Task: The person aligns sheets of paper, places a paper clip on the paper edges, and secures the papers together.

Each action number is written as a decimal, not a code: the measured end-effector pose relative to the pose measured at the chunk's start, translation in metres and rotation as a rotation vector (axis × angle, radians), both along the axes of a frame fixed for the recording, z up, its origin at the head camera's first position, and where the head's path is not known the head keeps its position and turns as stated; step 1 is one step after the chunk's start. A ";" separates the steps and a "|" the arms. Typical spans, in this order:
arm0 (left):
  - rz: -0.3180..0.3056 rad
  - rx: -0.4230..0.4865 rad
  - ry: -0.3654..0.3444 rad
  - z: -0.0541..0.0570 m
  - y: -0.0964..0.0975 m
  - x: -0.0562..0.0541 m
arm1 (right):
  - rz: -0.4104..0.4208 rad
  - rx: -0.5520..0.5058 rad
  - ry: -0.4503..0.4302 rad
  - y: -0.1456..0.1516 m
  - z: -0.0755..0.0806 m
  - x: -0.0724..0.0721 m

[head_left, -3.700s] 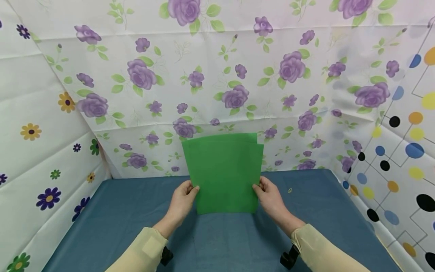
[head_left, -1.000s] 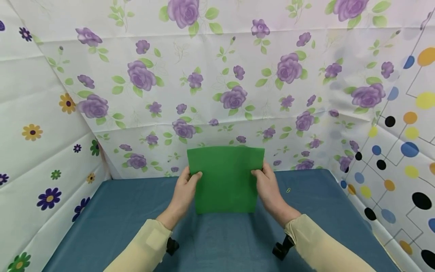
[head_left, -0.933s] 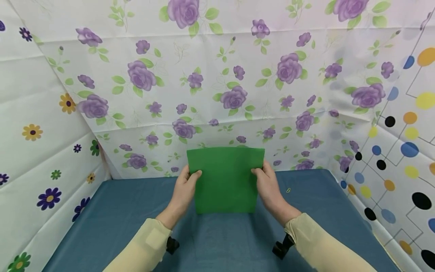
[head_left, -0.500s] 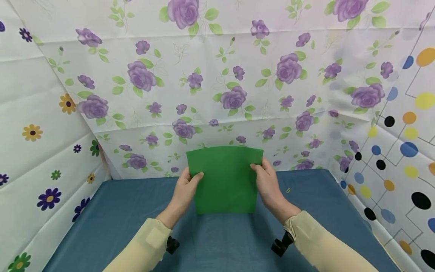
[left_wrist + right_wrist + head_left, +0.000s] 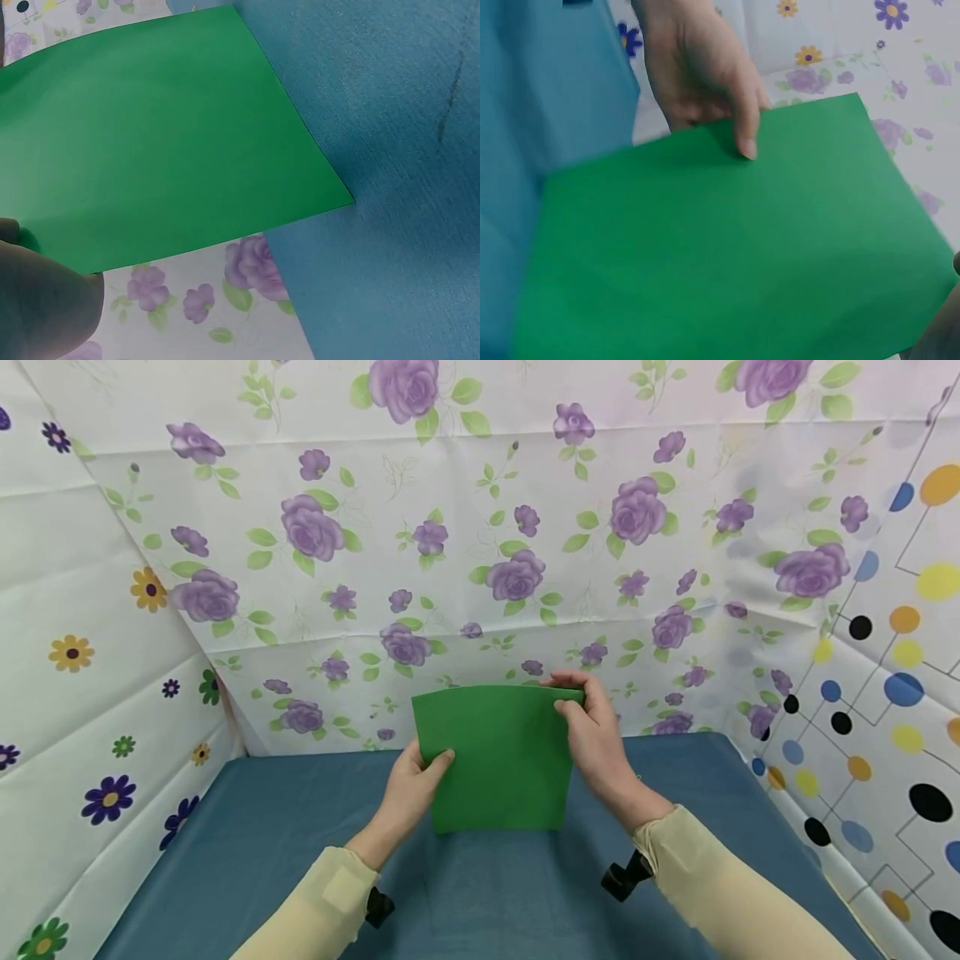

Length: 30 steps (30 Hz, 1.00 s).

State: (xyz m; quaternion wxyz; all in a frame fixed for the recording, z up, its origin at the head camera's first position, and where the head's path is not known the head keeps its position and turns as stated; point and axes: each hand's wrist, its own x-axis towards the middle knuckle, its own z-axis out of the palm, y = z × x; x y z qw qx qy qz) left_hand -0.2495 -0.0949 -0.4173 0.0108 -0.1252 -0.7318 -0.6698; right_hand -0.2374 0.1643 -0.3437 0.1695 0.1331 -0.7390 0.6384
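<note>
A green paper stack (image 5: 495,760) stands upright over the table in the head view, its lower edge close to the blue surface and its top slightly bowed. My left hand (image 5: 408,785) pinches its left edge, thumb in front and fingers behind. At the upper right corner my right hand (image 5: 596,735) holds the paper, thumb on the front face and fingers reaching over the top edge. The right wrist view shows the left thumb pressed on the green face. In the left wrist view the paper's lower corner points toward the blue surface.
A blue cloth-covered table (image 5: 300,827) lies beneath. Behind it hangs a white curtain with purple roses (image 5: 517,577), with patterned sheets at both sides. A small yellowish paper clip (image 5: 638,777) shows just past my right wrist, mostly hidden.
Two offset green sheets now line up along their tops. My right hand has slid up the right edge to the top corner; the left hand sits slightly lower than half a second ago.
</note>
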 end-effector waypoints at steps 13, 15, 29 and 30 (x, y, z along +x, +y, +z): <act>-0.007 -0.031 0.006 -0.004 -0.002 0.001 | -0.074 0.831 0.614 -0.030 0.019 -0.009; -0.019 -0.025 0.001 -0.005 -0.003 0.002 | -0.033 0.926 0.592 -0.039 0.022 -0.008; -0.045 -0.027 0.010 -0.003 -0.005 0.003 | 0.121 1.214 0.456 -0.088 0.037 -0.002; -0.041 -0.028 0.009 -0.003 -0.005 0.003 | 0.118 1.219 0.454 -0.089 0.037 -0.003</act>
